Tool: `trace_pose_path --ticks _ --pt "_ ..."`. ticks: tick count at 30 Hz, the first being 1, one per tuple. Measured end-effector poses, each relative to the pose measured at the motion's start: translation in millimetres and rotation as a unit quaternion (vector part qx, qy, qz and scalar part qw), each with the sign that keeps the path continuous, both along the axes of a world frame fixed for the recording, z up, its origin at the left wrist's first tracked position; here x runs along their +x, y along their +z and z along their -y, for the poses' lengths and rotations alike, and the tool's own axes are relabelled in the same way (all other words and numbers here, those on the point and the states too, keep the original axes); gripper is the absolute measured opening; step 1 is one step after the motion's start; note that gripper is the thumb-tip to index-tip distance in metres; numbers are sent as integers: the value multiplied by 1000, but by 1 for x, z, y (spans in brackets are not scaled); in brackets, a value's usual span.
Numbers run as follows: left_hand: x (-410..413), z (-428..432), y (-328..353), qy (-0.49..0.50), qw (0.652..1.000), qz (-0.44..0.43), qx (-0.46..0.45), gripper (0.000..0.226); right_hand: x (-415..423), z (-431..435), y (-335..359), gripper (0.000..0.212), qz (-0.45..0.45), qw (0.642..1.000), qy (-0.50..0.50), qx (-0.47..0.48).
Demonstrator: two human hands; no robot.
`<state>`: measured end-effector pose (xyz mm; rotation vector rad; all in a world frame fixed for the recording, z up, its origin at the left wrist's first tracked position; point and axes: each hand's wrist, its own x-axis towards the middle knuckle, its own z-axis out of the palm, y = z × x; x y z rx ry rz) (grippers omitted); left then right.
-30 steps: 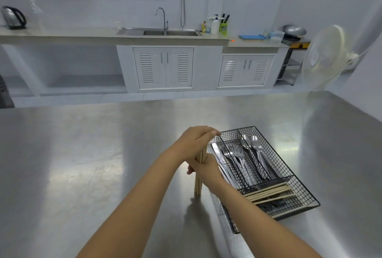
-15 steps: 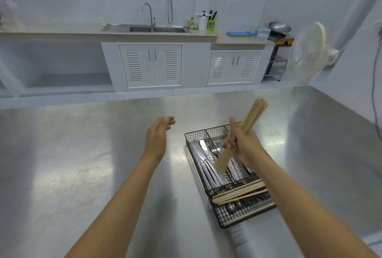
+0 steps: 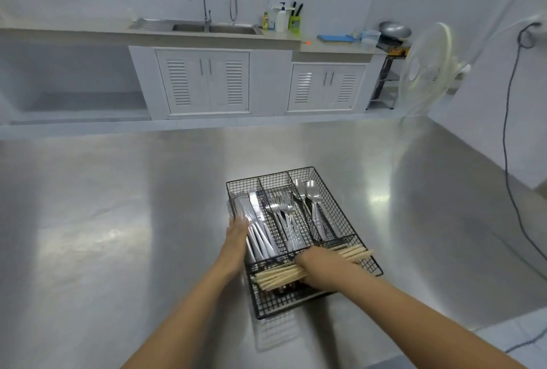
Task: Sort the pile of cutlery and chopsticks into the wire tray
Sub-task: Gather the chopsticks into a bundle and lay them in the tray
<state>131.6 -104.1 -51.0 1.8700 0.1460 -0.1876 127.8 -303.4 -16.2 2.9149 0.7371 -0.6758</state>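
Black wire tray (image 3: 349, 220) sits on the steel surface, turned slightly off square, with three long compartments at the far side and one crosswise compartment at the near end. Left compartment holds the knives (image 3: 259, 226), lying lengthwise. Middle compartment holds the forks (image 3: 281, 214), tines toward the far end. Right compartment holds the spoons (image 3: 309, 194), bowls toward the far end. Wooden chopsticks (image 3: 281, 275) lie bundled crosswise in the near compartment, their right ends projecting past the rim.
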Motion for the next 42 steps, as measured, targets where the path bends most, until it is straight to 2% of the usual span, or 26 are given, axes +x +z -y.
trace_pose_path --ticks 3,7,12,15,18,20,22,23,26,28,34,42 --pt "-1 5 -9 16 1000 3 -9 85 -2 -1 -4 32 -7 999 31 12" --pt "-3 13 -16 39 997 5 67 59 -3 1 -3 38 6 996 87 24" --pt "-7 22 -22 91 990 28 106 56 -4 16 -1 46 32 990 128 53" --pt "-8 22 -21 95 987 33 122 55 -2 34 4 49 37 985 125 111" --pt "-10 19 -20 90 978 20 188 57 3 63 12 46 65 962 40 260" --pt "-11 19 -18 120 964 9 237 60 13 90 14 37 149 922 -39 354" --pt "-12 20 -16 150 950 7 273 59 27 117 7 34 217 889 -124 385" --pt "-12 22 -16 160 946 7 282 58 32 128 2 39 211 884 -167 382" --pt "-12 24 -15 171 942 4 289 55 33 139 -17 52 75 871 -261 409" --pt "-11 23 -14 169 942 3 291 54 27 131 -29 51 19 853 -281 440" --pt "-8 19 -12 173 944 -2 280 53 17 106 -43 45 26 824 -309 475" --pt "-11 23 -16 195 947 -7 254 51 19 107 -47 46 28 825 -306 474"
